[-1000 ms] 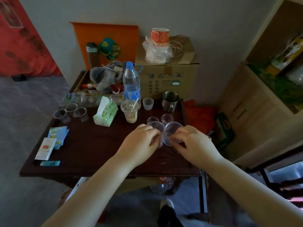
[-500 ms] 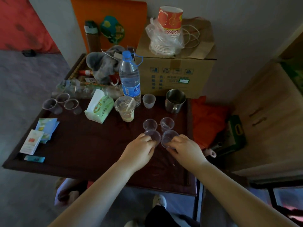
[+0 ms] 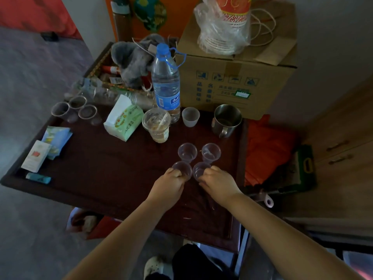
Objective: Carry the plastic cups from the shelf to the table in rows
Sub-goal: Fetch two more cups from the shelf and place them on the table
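Risk here: tipping or nudging the 2 far plastic cups [image 3: 187, 152] [image 3: 211, 152], judging by how close the 2 near ones sit to them; a jerky release could knock the light cups out of line. Left hand [image 3: 169, 183] pinched on the near-left cup [image 3: 182, 169], right hand [image 3: 219, 183] pinched on the near-right cup [image 3: 200, 170], both cups apparently resting on the dark table [image 3: 96, 170]. Clear, small, thin-walled, upright, empty; 4 forming 2 rows of 2, right of centre.
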`<state>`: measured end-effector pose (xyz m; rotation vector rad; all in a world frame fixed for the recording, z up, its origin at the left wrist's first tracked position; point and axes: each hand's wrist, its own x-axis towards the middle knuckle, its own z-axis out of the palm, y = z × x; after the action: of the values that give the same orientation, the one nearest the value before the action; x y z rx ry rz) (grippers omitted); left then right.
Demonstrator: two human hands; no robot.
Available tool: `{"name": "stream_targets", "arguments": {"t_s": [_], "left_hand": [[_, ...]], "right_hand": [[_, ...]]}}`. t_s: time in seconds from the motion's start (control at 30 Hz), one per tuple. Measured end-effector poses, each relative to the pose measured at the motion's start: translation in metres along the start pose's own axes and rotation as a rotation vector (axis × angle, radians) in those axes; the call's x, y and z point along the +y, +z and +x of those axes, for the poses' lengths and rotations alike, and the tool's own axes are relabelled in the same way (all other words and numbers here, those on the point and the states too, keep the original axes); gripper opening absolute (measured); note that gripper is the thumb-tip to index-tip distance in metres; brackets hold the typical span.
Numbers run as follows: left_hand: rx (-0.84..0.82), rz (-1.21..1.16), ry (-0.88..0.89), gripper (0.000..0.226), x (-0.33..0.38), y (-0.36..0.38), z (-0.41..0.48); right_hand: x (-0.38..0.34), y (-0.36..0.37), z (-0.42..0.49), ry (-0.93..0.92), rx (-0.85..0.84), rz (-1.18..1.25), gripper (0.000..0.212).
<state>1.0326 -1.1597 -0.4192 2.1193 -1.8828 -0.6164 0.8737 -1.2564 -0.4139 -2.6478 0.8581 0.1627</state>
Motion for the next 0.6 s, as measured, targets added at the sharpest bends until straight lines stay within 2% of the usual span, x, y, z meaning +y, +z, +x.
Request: {"name": "stream_targets", "arguments": {"t_s": [0.37,0.6], "left_hand": [[-0.046,0.046,-0.036,0.031,-0.007,0.015,0.009],[-0.009,-0.001,-0.025,0.032,-0.007,0.013,0.008]], "right_hand": [[0.012,0.013,0.008,-0.009,0.023,0.001,0.022],[0.006,0.011,0.007,-0.004,0.076,0.031,0.023]]}}
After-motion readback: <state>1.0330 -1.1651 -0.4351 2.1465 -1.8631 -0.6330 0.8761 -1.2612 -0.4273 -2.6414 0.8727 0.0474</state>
